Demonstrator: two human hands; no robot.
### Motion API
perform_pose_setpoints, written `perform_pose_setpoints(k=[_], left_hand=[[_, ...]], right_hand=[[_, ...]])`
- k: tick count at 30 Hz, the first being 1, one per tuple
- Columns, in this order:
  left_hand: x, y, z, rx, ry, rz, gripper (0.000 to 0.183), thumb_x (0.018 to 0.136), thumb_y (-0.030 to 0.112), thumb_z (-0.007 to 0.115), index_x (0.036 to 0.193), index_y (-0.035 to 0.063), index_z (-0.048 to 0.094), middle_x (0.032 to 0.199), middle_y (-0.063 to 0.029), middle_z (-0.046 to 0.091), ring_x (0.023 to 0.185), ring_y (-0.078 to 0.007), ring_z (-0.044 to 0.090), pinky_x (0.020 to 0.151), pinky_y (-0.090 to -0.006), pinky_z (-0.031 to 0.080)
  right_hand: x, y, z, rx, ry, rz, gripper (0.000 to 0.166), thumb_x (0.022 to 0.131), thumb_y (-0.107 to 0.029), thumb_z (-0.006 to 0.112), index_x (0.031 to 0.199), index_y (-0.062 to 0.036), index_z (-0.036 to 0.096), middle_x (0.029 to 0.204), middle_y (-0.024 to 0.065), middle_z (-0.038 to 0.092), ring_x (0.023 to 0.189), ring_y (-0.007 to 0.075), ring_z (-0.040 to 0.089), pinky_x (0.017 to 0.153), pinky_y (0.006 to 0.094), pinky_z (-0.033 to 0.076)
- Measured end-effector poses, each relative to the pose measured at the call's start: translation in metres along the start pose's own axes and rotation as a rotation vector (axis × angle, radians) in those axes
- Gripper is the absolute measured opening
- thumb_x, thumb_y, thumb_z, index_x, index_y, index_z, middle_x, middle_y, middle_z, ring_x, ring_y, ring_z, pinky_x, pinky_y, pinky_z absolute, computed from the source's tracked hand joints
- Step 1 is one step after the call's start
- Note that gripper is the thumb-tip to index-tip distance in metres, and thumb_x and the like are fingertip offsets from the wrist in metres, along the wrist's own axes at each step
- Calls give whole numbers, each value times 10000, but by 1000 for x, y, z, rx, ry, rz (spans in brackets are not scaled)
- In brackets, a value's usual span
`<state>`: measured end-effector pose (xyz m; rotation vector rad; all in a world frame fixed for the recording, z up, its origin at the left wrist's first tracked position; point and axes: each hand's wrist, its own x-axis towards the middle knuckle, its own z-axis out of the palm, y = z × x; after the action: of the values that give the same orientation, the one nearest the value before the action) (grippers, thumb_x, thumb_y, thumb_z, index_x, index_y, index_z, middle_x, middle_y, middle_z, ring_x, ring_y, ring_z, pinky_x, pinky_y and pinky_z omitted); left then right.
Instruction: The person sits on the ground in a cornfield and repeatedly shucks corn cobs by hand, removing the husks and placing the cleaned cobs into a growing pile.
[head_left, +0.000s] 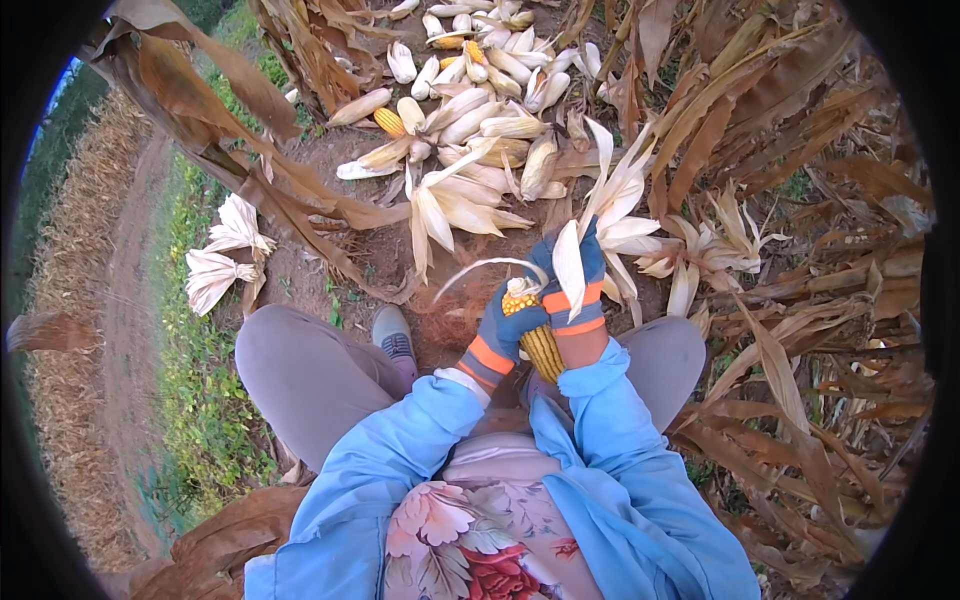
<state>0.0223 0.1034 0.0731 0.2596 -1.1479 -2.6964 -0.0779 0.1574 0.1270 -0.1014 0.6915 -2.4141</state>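
My left hand (510, 322), in a blue work glove with an orange and grey cuff, is closed around a yellow corn cob (542, 352) between my knees. The cob's kernels are bare, and a pale stub with a thin curled husk strip shows at its upper end. Just to the right, my right hand (574, 262), gloved alike, grips dry corn husks (611, 214) that fan out above and below it. Its fingers are partly hidden by the husk leaves. Brown corn silk (454, 300) lies on the soil left of the cob.
A heap of corn ears (480, 112), mostly in husks, lies on the ground ahead. Loose husks (442, 210) lie nearer, with more husks (225, 262) at the left. Dry corn stalks (810, 337) crowd the right side; a bent stalk (225, 161) leans in at the upper left.
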Motion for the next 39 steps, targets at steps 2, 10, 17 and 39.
perform_pose_setpoints(k=[2,10,17,39], left_hand=[[0,-3,2,-212,21,-25,472,644,62,613,1090,0,472,974,-80,559,860,-172,548,747,-286,463],[4,-8,6,-350,-106,2,502,640,104,621,1105,-3,466,995,-92,558,875,-193,552,763,-300,461],[16,-15,-10,-20,18,-26,436,687,105,616,1088,2,478,954,-109,561,850,-185,558,756,-301,463],[42,-7,-67,-247,440,127,238,715,107,674,912,68,547,796,-16,574,690,-146,567,614,-276,470]], right_hand=[[-7,0,26,-152,139,-102,290,873,-273,478,626,-150,387,535,-26,349,437,124,328,414,265,278],[-4,-9,9,282,-130,96,401,865,-369,438,550,-133,361,492,-6,315,446,140,307,434,272,275],[-1,-8,6,-141,147,-107,296,864,-338,477,688,-100,486,578,1,412,538,117,420,526,256,378],[9,-290,-189,-1155,1283,-539,658,551,-446,774,963,30,582,834,107,600,667,203,504,648,308,442]])
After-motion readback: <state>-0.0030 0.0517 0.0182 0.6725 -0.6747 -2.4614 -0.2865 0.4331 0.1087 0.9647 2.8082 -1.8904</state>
